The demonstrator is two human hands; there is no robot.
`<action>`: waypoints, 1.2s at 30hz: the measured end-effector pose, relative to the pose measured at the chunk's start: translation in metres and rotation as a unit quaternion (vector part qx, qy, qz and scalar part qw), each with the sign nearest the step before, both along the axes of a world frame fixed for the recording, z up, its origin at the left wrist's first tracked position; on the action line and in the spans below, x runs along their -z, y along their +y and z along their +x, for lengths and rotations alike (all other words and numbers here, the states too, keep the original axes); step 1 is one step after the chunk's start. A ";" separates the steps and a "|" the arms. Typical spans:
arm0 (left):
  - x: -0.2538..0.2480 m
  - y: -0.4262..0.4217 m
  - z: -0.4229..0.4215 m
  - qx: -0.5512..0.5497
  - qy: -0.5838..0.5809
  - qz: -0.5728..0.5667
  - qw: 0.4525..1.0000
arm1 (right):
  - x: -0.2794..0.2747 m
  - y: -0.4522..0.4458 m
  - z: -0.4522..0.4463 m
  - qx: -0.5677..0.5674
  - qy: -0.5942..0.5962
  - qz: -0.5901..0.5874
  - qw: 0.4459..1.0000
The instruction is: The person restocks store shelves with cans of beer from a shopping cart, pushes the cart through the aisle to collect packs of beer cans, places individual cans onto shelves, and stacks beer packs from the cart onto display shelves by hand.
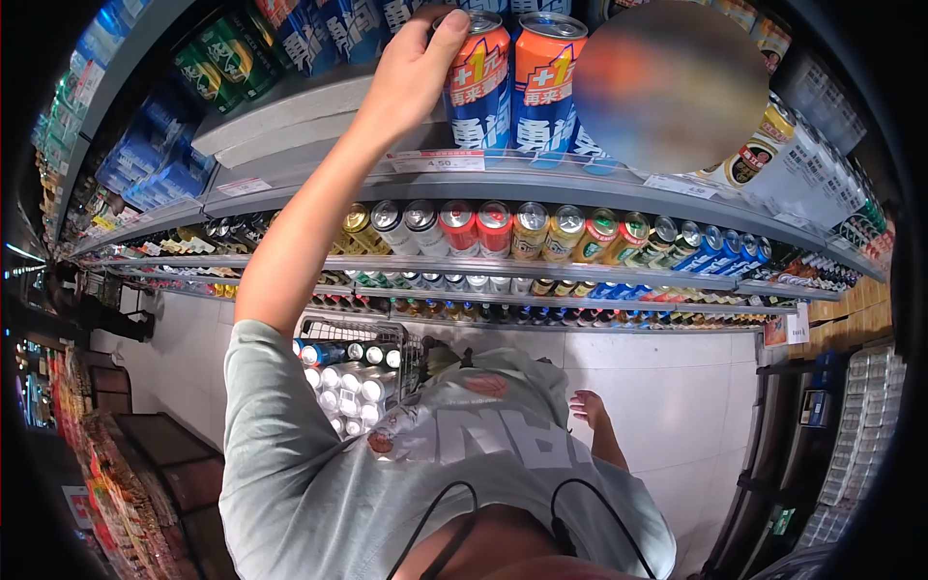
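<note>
My left hand (420,63) reaches up to the upper shelf and grips a blue and orange drink can (477,92) near its top. The thumb lies at the can's upper rim, while the other fingers are partly hidden. A matching can (546,82) stands upright just to the right, with more blue cans behind. Below them, a price label (438,161) reading 4.50 runs along the shelf edge. My right hand (586,407) hangs low by my side, its fingers loosely apart, with nothing seen in it.
Green cans (232,63) stand at the upper left. Lower shelves (493,261) hold rows of cans. A wire cart (406,338) with packed cans stands by my body. A person (121,309) is far left; stacked goods (116,483) line the lower left. A blurred oval hides the upper right.
</note>
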State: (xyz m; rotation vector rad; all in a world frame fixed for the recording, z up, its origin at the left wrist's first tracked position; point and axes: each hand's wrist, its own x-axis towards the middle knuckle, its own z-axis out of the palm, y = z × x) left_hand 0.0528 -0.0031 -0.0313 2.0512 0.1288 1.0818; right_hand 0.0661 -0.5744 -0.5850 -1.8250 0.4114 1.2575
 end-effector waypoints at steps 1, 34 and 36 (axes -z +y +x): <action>0.000 0.001 -0.001 0.008 0.009 -0.014 1.000 | 0.002 0.001 -0.002 0.006 0.005 -0.002 1.000; 0.384 0.020 -0.396 -0.294 0.544 0.119 0.777 | 0.099 -0.057 -0.038 0.067 0.056 0.084 0.993; 0.406 0.042 -0.416 -0.293 0.634 0.121 0.705 | 0.077 -0.051 -0.024 0.053 0.013 0.077 0.996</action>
